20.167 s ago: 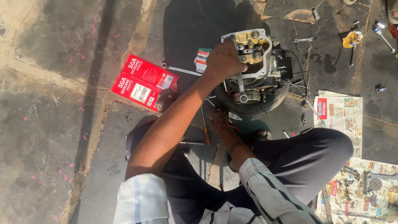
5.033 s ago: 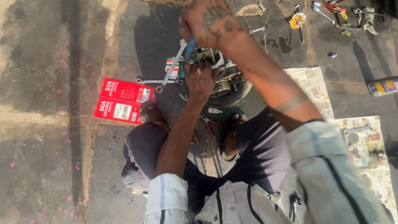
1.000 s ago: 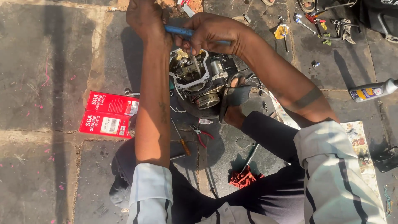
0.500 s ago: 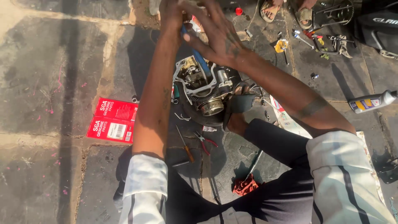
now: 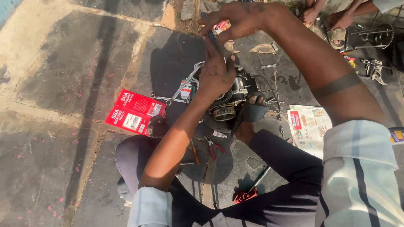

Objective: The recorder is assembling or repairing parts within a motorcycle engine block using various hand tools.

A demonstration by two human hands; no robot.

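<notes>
We are sitting on the stone floor [image 5: 63, 63] with a small engine [image 5: 231, 101] wedged between our feet. Our left hand [image 5: 216, 71] hovers just above the engine, its fingers curled up around the lower end of a blue-handled tool [image 5: 209, 33]. Our right hand [image 5: 237, 19] is higher, fingers bent and closed on the same tool's upper part. The tool stands nearly upright between both hands. Two red boxes [image 5: 134, 111] lie to the left of the engine, a long spanner [image 5: 183, 84] beside them. Red-handled pliers [image 5: 212, 145] rest near our leg, and a newspaper [image 5: 307, 126] lies to the right
</notes>
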